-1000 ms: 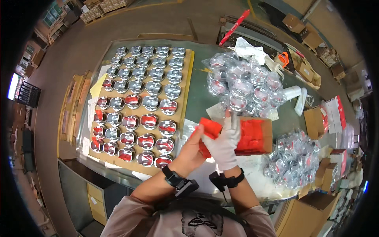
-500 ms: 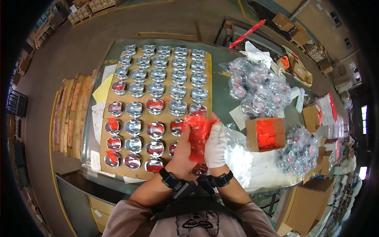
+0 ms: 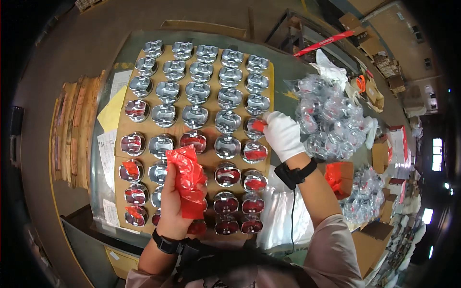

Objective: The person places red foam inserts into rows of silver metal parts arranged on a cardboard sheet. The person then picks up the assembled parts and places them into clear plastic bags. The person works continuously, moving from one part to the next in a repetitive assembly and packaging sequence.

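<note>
My bare left hand [image 3: 173, 199] is closed around a bunch of red plastic packets [image 3: 186, 165], held above the near pistons. My right hand [image 3: 284, 137], in a white glove, pinches a small red packet [image 3: 259, 126] at a metal piston [image 3: 251, 129] in the rightmost column. Its fingertips partly cover that piston. Shiny pistons stand in rows on a brown cardboard sheet [image 3: 214, 103]. Many in the near rows show red inside, while the far ones are bare metal. My left hand and its packets hide some near pistons.
Bagged pistons [image 3: 326, 113] are heaped on the right of the table, with another pile [image 3: 362, 192] nearer. Between them an open carton [image 3: 346, 175] holds red packets. Clear plastic bags [image 3: 285, 211] lie near my right forearm. Wooden boards [image 3: 79, 129] stand beyond the left edge.
My hands were together at the red packets and have parted. The left moved left with the bunch; the right moved up and right to a piston, carrying one packet. The view has shifted.
</note>
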Action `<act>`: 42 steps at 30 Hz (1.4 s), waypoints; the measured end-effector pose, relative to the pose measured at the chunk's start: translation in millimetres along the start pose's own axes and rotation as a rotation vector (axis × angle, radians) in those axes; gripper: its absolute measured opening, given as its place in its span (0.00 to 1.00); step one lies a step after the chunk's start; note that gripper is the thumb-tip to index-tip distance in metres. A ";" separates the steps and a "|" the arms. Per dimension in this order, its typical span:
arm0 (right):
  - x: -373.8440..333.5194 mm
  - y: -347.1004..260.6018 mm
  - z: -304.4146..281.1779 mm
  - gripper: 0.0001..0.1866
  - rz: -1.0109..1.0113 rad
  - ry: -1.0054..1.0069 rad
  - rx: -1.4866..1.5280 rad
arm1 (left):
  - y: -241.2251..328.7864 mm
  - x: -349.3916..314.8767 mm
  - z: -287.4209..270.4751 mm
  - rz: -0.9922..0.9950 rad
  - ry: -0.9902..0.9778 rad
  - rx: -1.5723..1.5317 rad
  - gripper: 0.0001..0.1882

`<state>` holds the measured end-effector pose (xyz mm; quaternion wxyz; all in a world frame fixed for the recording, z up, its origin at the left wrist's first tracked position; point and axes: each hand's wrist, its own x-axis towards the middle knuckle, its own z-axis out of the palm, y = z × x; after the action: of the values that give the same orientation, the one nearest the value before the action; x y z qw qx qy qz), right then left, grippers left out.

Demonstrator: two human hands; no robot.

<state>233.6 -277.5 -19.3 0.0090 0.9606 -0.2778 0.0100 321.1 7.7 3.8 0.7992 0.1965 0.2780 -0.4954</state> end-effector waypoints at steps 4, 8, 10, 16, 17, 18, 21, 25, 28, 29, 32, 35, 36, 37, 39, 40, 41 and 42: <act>8.7 -2.2 17.8 0.03 -0.086 -0.086 -0.135 | 10.0 11.4 -3.0 0.027 0.068 -0.043 0.23; 10.3 6.4 23.3 0.03 -0.097 -0.179 -0.060 | 11.4 26.3 -6.6 0.024 0.054 -0.035 0.24; 8.4 -12.6 -25.0 0.06 -0.143 -0.117 0.023 | 10.8 30.8 -6.4 0.051 0.059 -0.025 0.24; -60.3 -111.0 -48.5 0.20 0.266 -0.653 1.266 | -9.0 40.3 4.5 0.135 0.016 0.209 0.20; -63.0 -112.2 -38.9 0.19 0.284 -0.667 1.288 | -10.7 37.3 3.3 0.142 0.003 0.198 0.19; -62.9 -112.6 -30.7 0.17 0.308 -0.674 1.311 | -8.9 36.7 2.7 0.204 0.051 0.187 0.19; -52.4 -97.7 -38.8 0.09 0.284 -0.611 1.218 | 7.4 34.5 -6.1 0.342 0.144 0.129 0.19; 6.0 -57.8 -38.9 0.06 -0.146 0.037 0.597 | 39.8 16.4 -14.5 0.339 0.033 0.109 0.24; 35.7 -55.4 -19.5 0.02 -0.300 0.056 0.203 | 50.3 10.9 -26.5 0.219 -0.088 0.139 0.27; 40.5 -56.7 -10.2 0.01 -0.361 0.039 0.095 | 50.6 10.7 -29.6 0.222 -0.098 0.127 0.27; 48.0 -66.4 21.7 0.03 -0.337 0.027 -0.188 | 51.2 11.5 -32.8 0.214 -0.066 0.112 0.26; 48.5 -65.0 27.9 0.03 -0.361 0.021 -0.139 | 51.9 13.9 -38.9 0.213 -0.095 0.174 0.25; 47.6 -64.7 26.0 0.03 -0.362 0.027 -0.117 | 51.2 15.0 -41.3 0.222 -0.082 0.205 0.24; 49.0 -63.4 22.3 0.03 -0.358 0.052 -0.016 | 49.9 16.4 -43.2 0.230 -0.070 0.235 0.24; 48.7 -63.9 23.0 0.03 -0.385 0.022 -0.029 | 43.1 19.3 -33.9 0.244 0.020 0.244 0.22; 48.3 -64.0 22.5 0.03 -0.395 0.007 -0.040 | 39.5 20.5 -31.1 0.234 0.027 0.245 0.22; 47.8 -65.7 24.7 0.03 -0.379 -0.034 -0.045 | 36.8 21.3 -29.0 0.222 0.033 0.245 0.22; 48.0 -65.0 26.6 0.03 -0.408 -0.033 -0.102 | 34.3 22.3 -26.2 0.208 0.037 0.246 0.21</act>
<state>309.3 -248.8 -45.4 0.0547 0.9952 -0.0777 -0.0220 353.3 22.7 -29.3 0.8109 0.3296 0.2081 -0.4365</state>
